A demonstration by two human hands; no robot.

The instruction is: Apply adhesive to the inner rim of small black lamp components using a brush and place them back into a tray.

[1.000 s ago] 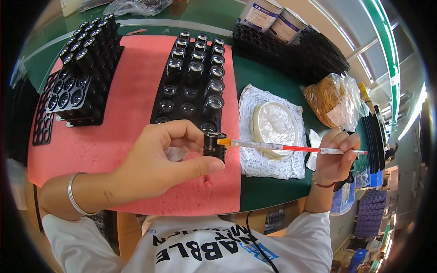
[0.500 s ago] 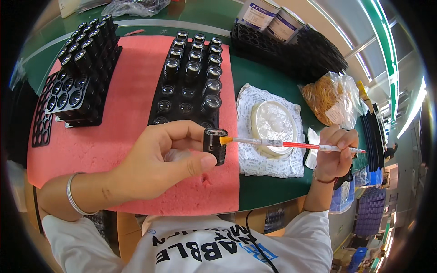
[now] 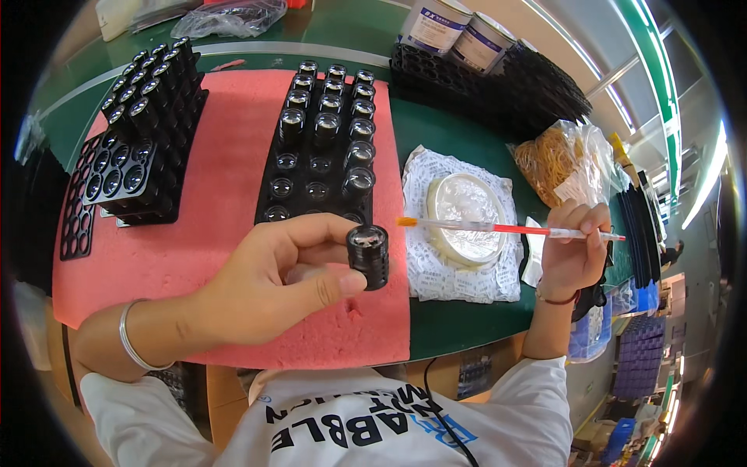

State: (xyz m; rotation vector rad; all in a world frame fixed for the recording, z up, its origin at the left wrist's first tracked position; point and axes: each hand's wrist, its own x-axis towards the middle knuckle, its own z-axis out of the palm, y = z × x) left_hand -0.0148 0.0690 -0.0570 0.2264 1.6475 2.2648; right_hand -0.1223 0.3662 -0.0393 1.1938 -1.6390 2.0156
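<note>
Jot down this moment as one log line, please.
left hand: holds black cylinder | right hand: holds brush, bristles apart from cylinder | nearby: black tray on pink mat, round dish

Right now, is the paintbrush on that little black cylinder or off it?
Off it: pink mat shows between the orange bristles and the black cylinder in the left hand.

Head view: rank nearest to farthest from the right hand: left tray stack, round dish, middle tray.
1. Round dish: left of the right hand, on paper.
2. Middle tray: farther left, on the pink mat.
3. Tray stack: left part of that mat.
</note>
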